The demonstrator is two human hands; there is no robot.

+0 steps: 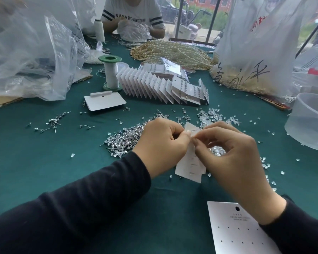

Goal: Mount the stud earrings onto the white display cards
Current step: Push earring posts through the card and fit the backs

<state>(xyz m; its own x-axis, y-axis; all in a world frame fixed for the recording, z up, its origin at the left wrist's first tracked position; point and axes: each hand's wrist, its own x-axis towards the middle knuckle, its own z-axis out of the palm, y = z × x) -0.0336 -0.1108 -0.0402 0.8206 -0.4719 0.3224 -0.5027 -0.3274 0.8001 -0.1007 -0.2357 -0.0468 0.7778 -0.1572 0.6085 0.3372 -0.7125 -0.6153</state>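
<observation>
White card stands upright just above the green counter, pinched at its top between both hands. Left hand and right hand close their fingers on it. Stud earrings lie heaped just beside the left hand.

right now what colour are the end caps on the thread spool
Green, on a white-wound thread spool; clearest in the head view.
</observation>
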